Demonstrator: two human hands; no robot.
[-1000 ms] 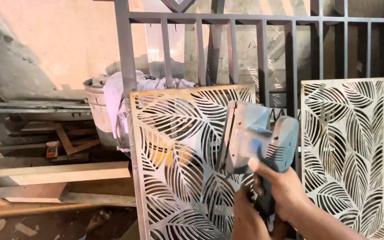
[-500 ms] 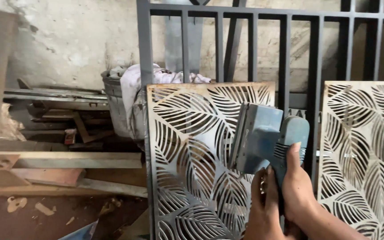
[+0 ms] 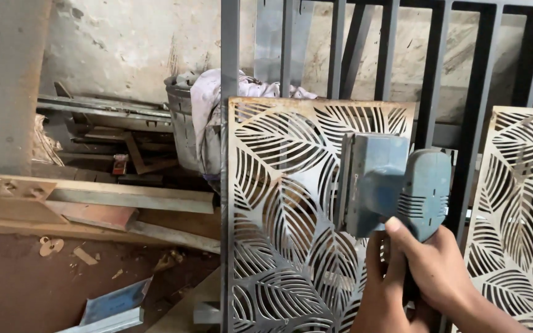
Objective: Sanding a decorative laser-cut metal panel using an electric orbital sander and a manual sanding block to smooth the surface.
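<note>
Timber offcuts (image 3: 112, 197) and metal lengths are seen stacked at nine o'clock, against a rough wall. Behind them, at eleven o'clock, a grey bucket (image 3: 183, 126) draped with pale cloth (image 3: 208, 105) is set just beside a dark steel gate frame (image 3: 229, 55). A leaf-pattern cut panel (image 3: 279, 203) is stood upright against the frame at centre. A blue-grey power sander (image 3: 390, 191) is pressed flat against the panel's right part, at about three o'clock. The sander's rear handle is gripped by the right hand (image 3: 433, 265), fingers closed around it; the left hand (image 3: 380, 293), at five o'clock, is curled beneath it, touching the grip. A second leaf panel (image 3: 519, 216) is seen at the far right.
</note>
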